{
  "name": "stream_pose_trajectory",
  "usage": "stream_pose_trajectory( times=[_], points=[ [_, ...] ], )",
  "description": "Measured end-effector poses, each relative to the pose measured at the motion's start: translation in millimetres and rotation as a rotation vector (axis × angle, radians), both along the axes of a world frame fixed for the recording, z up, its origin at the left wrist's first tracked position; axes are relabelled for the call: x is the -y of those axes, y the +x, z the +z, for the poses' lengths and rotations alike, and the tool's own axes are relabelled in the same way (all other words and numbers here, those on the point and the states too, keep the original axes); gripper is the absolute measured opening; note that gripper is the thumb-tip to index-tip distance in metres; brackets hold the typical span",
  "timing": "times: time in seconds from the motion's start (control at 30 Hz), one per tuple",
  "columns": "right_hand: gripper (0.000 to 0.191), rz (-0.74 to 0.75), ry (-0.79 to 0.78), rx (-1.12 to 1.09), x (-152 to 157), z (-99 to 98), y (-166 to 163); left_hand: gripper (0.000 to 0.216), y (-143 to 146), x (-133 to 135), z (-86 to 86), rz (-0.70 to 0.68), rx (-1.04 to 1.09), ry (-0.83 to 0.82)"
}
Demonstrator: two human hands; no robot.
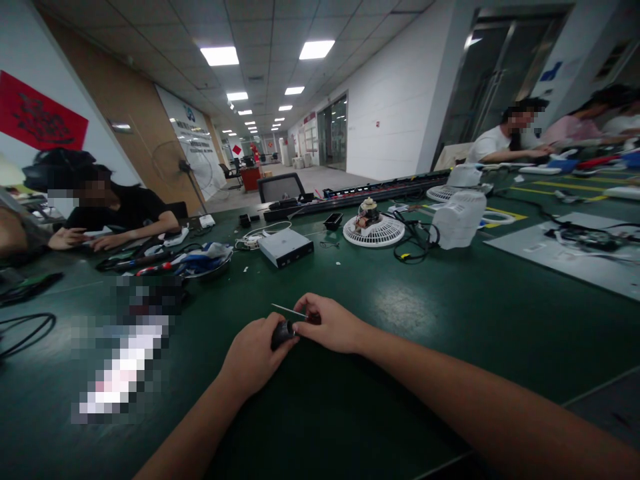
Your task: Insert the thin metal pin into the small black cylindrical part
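Observation:
My left hand (253, 353) is closed around a short dark cylinder (283, 333) that looks like a small motor's housing, its round end facing right. Close beside it, my right hand (333, 325) pinches a small reddish-brown part with a thin metal shaft (290, 309), which resembles a motor rotor. The shaft points left and slightly up, above the cylinder. Right fingertips are at the cylinder's end; whether they touch it I cannot tell. Fingers partly cover both parts. Both hands are low over the green table (200, 440).
Ahead are a silver disc drive (286, 248), a white fan grille with a motor (374, 230), a small black tray (333, 221) and a white plastic housing (457, 220) beside black cable. A blurred bright screen (125, 367) lies left. Co-workers sit at the far left and right.

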State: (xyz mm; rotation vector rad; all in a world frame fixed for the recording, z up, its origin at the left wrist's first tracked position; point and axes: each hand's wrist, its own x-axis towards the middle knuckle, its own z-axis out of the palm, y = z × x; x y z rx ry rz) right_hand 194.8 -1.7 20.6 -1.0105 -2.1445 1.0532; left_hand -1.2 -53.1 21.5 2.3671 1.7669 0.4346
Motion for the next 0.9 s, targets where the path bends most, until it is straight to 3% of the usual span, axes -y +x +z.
stream_pose_trajectory(
  times=[0.13, 0.27, 0.4, 0.57, 0.7, 0.9],
  points=[
    [0.015, -0.080, 0.282, 0.167, -9, 8.3, 13, 0.035, -7, -5, 0.7, 0.151, -0.007, 0.037],
    [0.014, 0.021, 0.427, 0.283, -15, 13.3, 23, 0.034, -12, -6, 2.7, 0.191, 0.007, 0.028],
    [0.021, 0.066, 0.450, 0.321, -15, 11.5, 22, 0.031, -12, -6, 2.5, 0.128, 0.013, 0.036],
    [0.022, 0.010, 0.478, 0.333, -10, 12.6, 21, 0.031, -11, -5, 2.9, 0.094, 0.012, 0.068],
    [0.023, 0.100, 0.469, 0.290, -9, 15.8, 21, 0.029, -11, -5, 3.4, 0.091, 0.001, 0.049],
    [0.023, 0.033, 0.499, 0.341, -11, 13.6, 21, 0.026, -11, -4, 2.3, 0.048, -0.009, 0.075]
  ],
)
